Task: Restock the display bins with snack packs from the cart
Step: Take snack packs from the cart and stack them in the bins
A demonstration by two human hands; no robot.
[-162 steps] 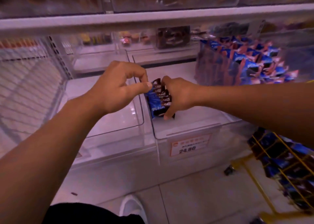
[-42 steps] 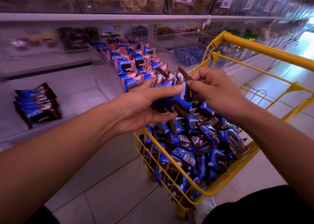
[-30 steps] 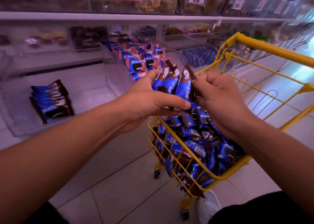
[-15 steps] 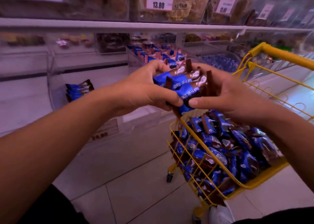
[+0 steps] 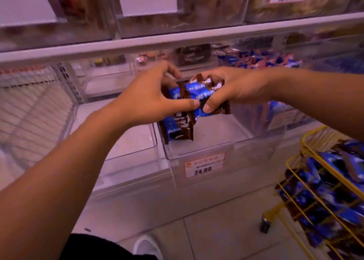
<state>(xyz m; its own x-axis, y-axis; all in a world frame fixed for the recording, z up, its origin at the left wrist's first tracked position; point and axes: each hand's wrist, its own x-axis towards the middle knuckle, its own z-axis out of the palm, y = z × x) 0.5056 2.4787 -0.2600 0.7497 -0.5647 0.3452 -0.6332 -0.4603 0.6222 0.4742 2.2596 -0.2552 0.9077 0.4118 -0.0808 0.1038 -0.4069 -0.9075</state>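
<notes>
Several packs (image 5: pixel 199 96), lifted from the cart (image 5: pixel 323 182) half a second ago, now carried across and held over the bin (image 5: pixel 206 151), pinched between left hand (image 5: pixel 149 100) and right hand (image 5: pixel 234 88), fingers and thumbs curled round the bundle from both sides. Directly above the small stack (image 5: pixel 177 129) already standing at the bin's left wall, not yet touching it. Means the carry looks done; lowering beside that stack and releasing comes next, with most of the bin unfilled and plenty left in the cart.

Bare forearms with no sleeves, dark trousers (image 5: pixel 102 248) at the bottom edge, and a white shoe (image 5: pixel 147 247).
</notes>
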